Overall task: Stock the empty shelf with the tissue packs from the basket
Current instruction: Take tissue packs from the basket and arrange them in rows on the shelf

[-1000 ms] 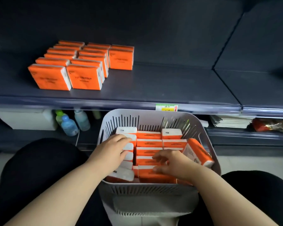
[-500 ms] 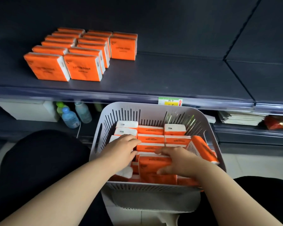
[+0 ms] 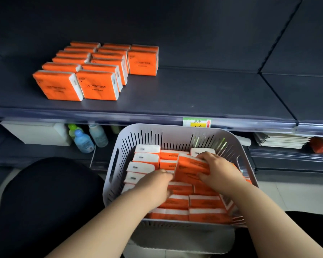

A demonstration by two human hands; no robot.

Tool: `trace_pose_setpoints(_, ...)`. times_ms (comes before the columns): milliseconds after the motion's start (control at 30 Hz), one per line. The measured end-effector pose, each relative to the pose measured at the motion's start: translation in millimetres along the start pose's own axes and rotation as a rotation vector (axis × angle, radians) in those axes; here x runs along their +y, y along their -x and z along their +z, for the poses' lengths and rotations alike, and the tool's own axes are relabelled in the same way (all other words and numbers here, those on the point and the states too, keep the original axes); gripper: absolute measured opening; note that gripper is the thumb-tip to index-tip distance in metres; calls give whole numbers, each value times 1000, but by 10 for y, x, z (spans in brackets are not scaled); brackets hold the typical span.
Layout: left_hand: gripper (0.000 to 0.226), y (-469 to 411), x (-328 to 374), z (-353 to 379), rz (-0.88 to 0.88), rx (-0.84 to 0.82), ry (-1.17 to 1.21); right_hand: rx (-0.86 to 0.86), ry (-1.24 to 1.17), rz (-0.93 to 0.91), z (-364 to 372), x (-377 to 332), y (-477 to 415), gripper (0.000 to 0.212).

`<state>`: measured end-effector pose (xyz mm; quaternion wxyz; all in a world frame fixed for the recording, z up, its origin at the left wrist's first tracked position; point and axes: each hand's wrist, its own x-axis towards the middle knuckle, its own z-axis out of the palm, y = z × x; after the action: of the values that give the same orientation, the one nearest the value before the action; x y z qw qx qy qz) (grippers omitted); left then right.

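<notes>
Both forearms (image 3: pixel 101 226) are bare up to the wrists, and the left hand (image 3: pixel 154 185) and right hand (image 3: pixel 219 173) are bare as well. Over the left leg (image 3: pixel 45 202) lies plain black cloth (image 3: pixel 26 229), probably trousers, seen as a broad rounded shape. A smaller patch of the same black covers the right leg (image 3: pixel 309 218).

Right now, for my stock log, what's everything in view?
Shelf: one, dark, straight ahead.
Shelved packs: about fourteen, orange, shelf's left.
Basket: one, grey, below shelf front.
Basket packs: many, orange-white, in rows.
Lifted pack: one, orange, above basket packs.
Price tag: one, green-yellow, shelf edge.
Bottles: at least three, bluish, lower left.
Box: one, white, beside bottles.
Paper stack: one, white, lower right.
Packet: one, red, far right.
Left hand: in basket.
Right hand: gripping lifted pack.
</notes>
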<state>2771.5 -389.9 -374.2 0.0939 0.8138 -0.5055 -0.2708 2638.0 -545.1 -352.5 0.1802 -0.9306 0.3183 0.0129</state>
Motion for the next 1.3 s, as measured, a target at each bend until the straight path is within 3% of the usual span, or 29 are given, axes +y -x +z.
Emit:
trace_pose_setpoints(167, 45, -65, 136, 160, -164, -269, 89, -40, -1, 23, 30, -16, -21, 50)
trace_pose_setpoints(367, 46, -72, 225, 154, -205, -421, -81, -118, -4, 25, 77, -30, -28, 49)
trace_pose_setpoints(500, 32, -114, 234, 145, -161, -342, -21, -108, -12, 30, 76, -28, -49, 49)
trace_pose_setpoints(667, 36, -152, 136, 78, -186, -207, -1, 6, -41, 59, -42, 28, -69, 48)
trace_pose_setpoints(933, 47, -334, -17, -47, -120, 4, -158, 259, -170, 70, -421, 222, -182, 41)
trace_pose_setpoints(1100, 51, -470, 286, -9, 67, 20, -142, 239, -145, 87, -507, 287, -236, 45)
trace_pose_setpoints(1300, 55, -577, 975, 58, 555, 118, -184, 210, -102, 47, -514, 323, -235, 46)
